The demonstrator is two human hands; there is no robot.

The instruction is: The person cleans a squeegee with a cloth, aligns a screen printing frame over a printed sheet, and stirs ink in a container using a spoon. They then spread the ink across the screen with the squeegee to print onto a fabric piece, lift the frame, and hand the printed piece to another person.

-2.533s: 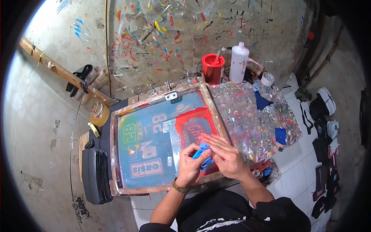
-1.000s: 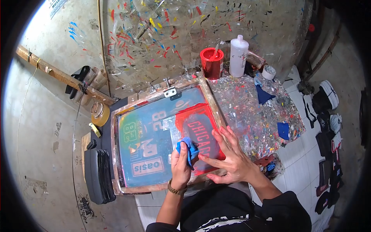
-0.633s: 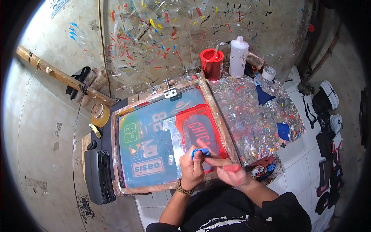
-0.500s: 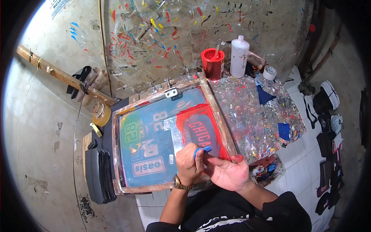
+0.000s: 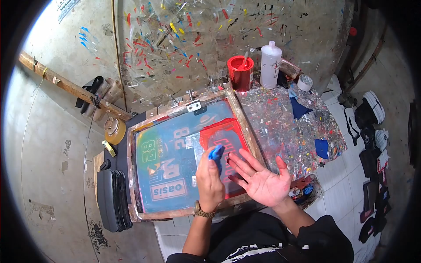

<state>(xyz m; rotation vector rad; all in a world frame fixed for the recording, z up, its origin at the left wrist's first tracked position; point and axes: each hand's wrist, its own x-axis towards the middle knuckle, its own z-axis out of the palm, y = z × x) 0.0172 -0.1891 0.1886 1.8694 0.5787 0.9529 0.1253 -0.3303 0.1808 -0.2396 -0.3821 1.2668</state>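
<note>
My left hand [image 5: 209,186], with a watch at the wrist, is closed on a small crumpled blue cloth [image 5: 216,152]. Beside it my right hand [image 5: 268,186] is turned palm up, fingers spread, with red stains on the fingertips and nothing in it. Both are above the near right part of a wood-framed printing screen [image 5: 164,215]. Red ink [image 5: 212,127] surrounds red lettering on the screen, partly hidden by my hands. Clear tape [image 5: 193,147] borders the inked area, and other designs show to its left.
Behind the screen's right side stand a red ink tub [image 5: 240,76], a white bottle [image 5: 271,65] and a small round container [image 5: 305,82]. Blue cloth scraps [image 5: 321,149] lie on the paint-spattered table [image 5: 280,127]. Dark stacked pieces [image 5: 113,199] are at left, a rag-filled bin [image 5: 309,193] at right.
My hands have come apart. The left has lifted the blue cloth slightly farther over the screen, and the right has opened out, fingers spread, away from the cloth.
</note>
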